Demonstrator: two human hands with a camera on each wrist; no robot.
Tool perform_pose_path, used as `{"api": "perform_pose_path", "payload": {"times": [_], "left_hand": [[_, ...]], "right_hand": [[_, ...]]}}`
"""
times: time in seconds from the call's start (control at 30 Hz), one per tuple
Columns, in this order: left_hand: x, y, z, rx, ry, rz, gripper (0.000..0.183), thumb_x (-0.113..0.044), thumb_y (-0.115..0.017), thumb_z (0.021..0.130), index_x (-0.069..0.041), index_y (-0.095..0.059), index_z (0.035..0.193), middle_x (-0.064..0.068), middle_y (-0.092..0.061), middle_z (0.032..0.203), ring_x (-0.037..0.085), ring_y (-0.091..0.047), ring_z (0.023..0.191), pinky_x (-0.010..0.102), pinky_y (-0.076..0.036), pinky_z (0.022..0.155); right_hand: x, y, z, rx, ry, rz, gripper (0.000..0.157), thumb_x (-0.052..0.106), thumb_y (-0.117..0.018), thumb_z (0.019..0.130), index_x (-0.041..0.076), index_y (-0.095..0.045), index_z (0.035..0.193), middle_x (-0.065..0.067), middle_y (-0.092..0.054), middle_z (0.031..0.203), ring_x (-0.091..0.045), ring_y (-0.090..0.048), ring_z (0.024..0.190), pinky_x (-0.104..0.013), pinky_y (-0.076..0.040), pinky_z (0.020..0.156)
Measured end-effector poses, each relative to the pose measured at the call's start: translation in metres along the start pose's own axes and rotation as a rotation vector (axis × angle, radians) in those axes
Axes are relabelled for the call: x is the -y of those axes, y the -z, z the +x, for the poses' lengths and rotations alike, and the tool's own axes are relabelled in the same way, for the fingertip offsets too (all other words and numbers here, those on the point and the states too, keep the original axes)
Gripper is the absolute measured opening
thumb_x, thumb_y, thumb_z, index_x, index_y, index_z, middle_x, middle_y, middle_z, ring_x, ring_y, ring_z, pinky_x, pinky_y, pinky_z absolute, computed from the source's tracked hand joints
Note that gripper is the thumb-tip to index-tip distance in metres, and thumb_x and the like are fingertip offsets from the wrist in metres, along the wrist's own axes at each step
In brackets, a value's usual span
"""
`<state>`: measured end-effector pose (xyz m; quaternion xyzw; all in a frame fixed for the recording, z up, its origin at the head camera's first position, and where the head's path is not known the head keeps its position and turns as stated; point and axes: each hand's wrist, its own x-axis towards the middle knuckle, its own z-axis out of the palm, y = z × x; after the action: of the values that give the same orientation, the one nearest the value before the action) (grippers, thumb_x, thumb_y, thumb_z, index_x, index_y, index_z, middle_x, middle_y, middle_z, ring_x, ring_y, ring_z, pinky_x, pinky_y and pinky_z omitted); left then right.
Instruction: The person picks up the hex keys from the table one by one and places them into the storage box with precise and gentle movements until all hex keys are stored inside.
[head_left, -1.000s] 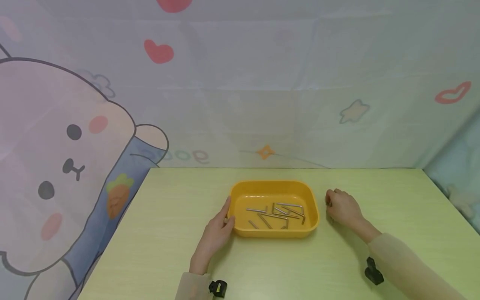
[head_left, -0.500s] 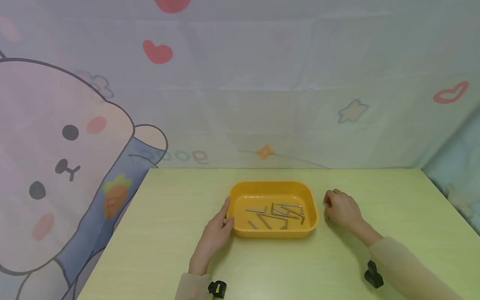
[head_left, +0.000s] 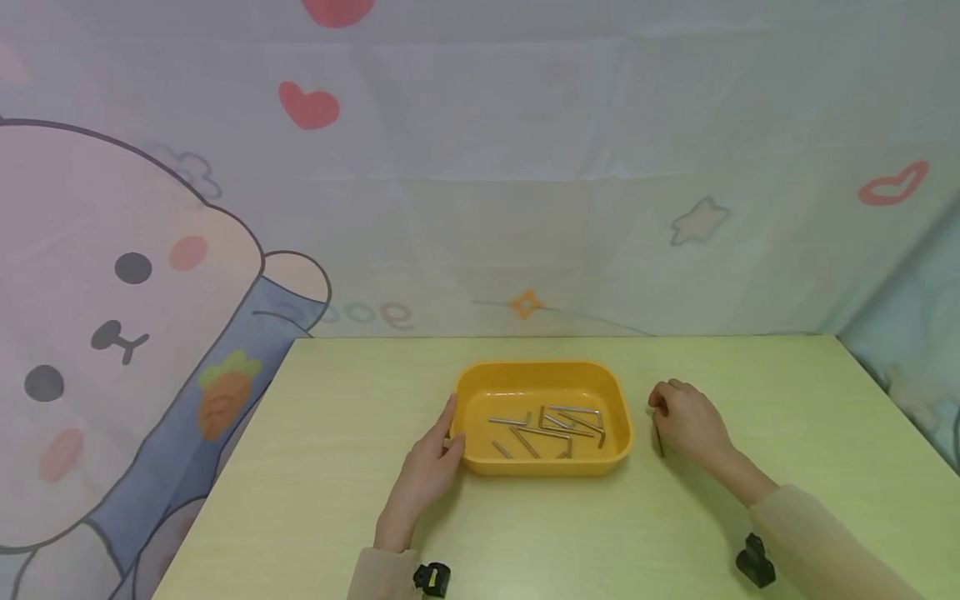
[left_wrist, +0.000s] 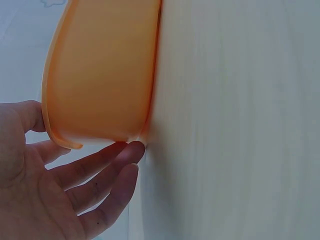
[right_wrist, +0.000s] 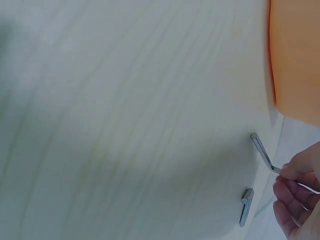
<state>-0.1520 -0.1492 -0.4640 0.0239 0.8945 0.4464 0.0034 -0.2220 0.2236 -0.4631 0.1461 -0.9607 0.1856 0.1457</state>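
In the head view, a yellow plastic tray (head_left: pixel 540 468) holds several L-shaped hex keys (head_left: pixel 546 432). My left hand (head_left: pixel 424 475) holds the tray's left end, its thumb at the rim near the front corner. The left wrist view shows the thumb on the rim and fingertips low against the end wall. Right of the tray, my right hand (head_left: pixel 690 423) pinches a hex key (right_wrist: pixel 262 152) between thumb and index finger. A second hex key (right_wrist: pixel 245 207) lies on the table close by that hand. The hand mostly hides these keys from the head view.
The pale yellow-green table (head_left: pixel 570 533) reaches back to a printed cloth backdrop (head_left: pixel 487 167) with hearts and a cartoon animal. The tray's end wall (right_wrist: pixel 300 55) stands a short way from the right hand. Black wrist devices (head_left: pixel 432 578) sit at both sleeves.
A thin key length shows below my right hand, where half a second ago it was hidden. The whole view has shifted slightly left; tray and left hand keep their places on the table.
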Motion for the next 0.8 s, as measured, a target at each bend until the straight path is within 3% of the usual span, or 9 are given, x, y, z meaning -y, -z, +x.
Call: {"api": "perform_pose_path", "payload": {"times": [0.4, 0.8], "left_hand": [[0.0, 0.002, -0.001, -0.001, 0.005, -0.001, 0.06, -0.023, -0.047, 0.1, -0.024, -0.023, 0.154, 0.013, -0.048, 0.145, 0.015, -0.052, 0.08, 0.032, -0.044, 0.075], [0.0, 0.0, 0.0, 0.003, -0.002, -0.011, 0.059, -0.023, -0.047, 0.1, -0.023, -0.023, 0.154, 0.013, -0.048, 0.145, 0.014, -0.05, 0.075, 0.03, -0.044, 0.072]], "right_hand": [[0.013, 0.007, -0.007, -0.102, 0.066, 0.042, 0.011, -0.007, -0.064, 0.076, 0.002, -0.066, 0.082, -0.006, -0.059, 0.075, -0.018, -0.052, 0.07, -0.032, -0.045, 0.061], [0.023, 0.011, -0.01, -0.193, 0.069, 0.091, 0.015, -0.007, -0.063, 0.075, 0.006, -0.064, 0.082, -0.004, -0.061, 0.079, -0.02, -0.058, 0.074, -0.034, -0.046, 0.063]]}}
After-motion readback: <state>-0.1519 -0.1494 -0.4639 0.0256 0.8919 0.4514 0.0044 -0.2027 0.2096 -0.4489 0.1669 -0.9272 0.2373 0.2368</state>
